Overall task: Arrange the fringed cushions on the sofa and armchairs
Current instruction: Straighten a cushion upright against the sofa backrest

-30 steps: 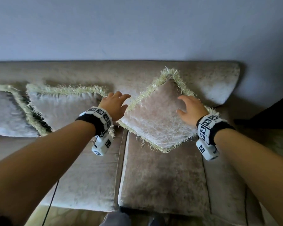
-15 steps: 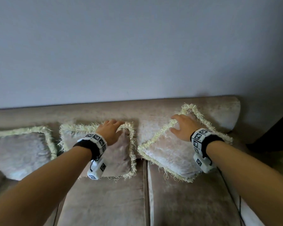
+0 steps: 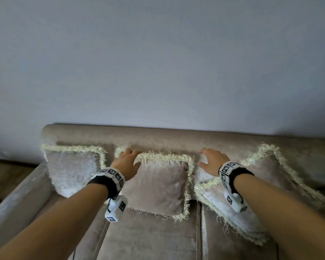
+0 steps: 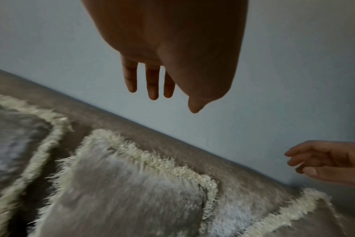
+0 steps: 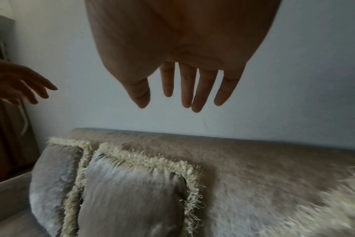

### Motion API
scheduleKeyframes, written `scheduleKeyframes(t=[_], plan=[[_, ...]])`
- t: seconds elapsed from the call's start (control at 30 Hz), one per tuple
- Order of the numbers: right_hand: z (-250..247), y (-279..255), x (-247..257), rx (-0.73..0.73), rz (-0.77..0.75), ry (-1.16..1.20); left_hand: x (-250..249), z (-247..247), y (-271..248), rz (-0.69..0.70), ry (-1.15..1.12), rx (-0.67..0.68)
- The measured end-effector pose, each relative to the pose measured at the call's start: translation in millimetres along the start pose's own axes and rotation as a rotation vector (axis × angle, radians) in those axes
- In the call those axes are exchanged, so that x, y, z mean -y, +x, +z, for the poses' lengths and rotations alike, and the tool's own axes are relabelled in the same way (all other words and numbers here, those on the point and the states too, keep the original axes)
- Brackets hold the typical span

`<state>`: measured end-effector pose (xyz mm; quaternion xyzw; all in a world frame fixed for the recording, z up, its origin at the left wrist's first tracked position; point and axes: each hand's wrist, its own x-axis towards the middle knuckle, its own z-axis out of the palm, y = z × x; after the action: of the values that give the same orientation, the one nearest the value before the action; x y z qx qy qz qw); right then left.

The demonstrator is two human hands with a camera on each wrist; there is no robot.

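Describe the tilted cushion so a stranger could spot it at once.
Start at the beige sofa against the wall, where three fringed cushions line the backrest. Take the rightmost cushion, below the right hand. Unlike its two upright, square-set neighbours, it sits turned corner-up like a diamond.

Right cushion (image 3: 270, 184) partly hidden under right forearm (image 3: 281, 207); near corner blurred in right wrist view. Left hand (image 3: 127, 163) covered middle cushion's (image 3: 158, 186) far-left corner. Sofa (image 3: 158, 239) cut off right and near. Left cushion (image 4: 12, 136) smeared in left wrist view.

Plain pale wall (image 3: 158, 62); dark wooden floor (image 3: 6, 173) at left; dim light.
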<state>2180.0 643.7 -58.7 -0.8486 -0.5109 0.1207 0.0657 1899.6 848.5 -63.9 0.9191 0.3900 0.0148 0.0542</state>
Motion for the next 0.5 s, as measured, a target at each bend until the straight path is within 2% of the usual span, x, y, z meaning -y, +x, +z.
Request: scheduleKeyframes(t=[0.13, 0.27, 0.5], plan=[[17.9, 34.0, 22.3, 0.018, -0.078, 0.002, 40.9, 12.4, -7.8, -0.092, -0.015, -0.011], [45.9, 55.7, 42.3, 0.053, -0.109, 0.031, 81.5, 42.6, -11.6, -0.158, -0.048, 0.051], [104.3, 108.5, 73.4, 0.119, -0.051, 0.074, 151.7, 109.6, 38.0, -0.178, -0.144, 0.125]])
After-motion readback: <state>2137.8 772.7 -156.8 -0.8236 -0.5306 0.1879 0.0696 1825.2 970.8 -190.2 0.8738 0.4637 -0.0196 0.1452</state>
